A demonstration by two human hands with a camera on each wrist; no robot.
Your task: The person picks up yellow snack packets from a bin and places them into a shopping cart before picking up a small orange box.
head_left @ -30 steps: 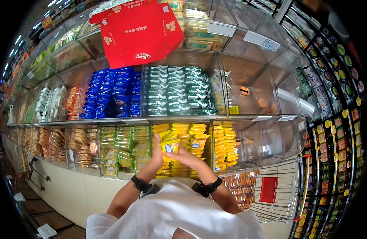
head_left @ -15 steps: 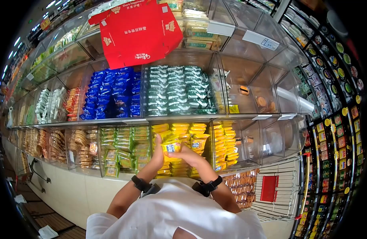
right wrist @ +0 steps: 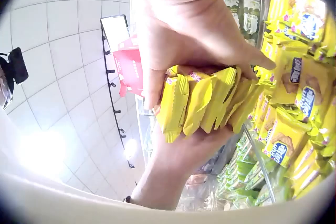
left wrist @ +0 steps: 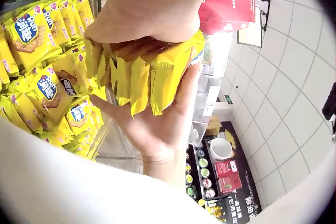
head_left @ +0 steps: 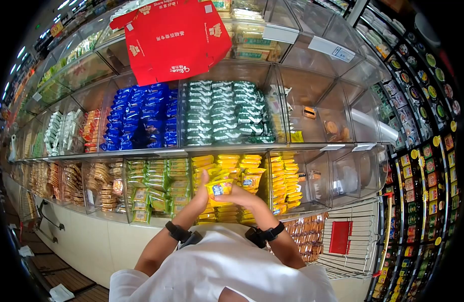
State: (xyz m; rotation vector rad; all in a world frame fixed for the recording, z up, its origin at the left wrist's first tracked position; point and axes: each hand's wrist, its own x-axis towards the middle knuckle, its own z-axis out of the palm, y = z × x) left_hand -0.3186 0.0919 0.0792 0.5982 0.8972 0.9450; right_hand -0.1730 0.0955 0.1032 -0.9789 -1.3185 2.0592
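Between the two hands is a stack of several yellow snack packets (head_left: 219, 188), held over the bin of yellow packets (head_left: 206, 217). My left hand (head_left: 195, 201) grips the stack from the left side, and my right hand (head_left: 243, 197) grips it from the right. In the left wrist view the packets (left wrist: 137, 79) stand side by side, crimped edges showing, between both palms. The right wrist view shows the same row of packets (right wrist: 202, 103), with fingers and thumbs curled round its ends.
Green packets (head_left: 159, 183) fill the bin to the left; another bin of yellow packets (head_left: 283, 181) is on the right. Blue packets (head_left: 136, 116) and dark green packets (head_left: 224, 113) sit on the tier above, below a red cardboard sheet (head_left: 176, 43). A wire cart (head_left: 360, 241) stands at lower right.
The stack has risen slightly and its front packet has tilted between the hands. Both hands keep their grip on it.
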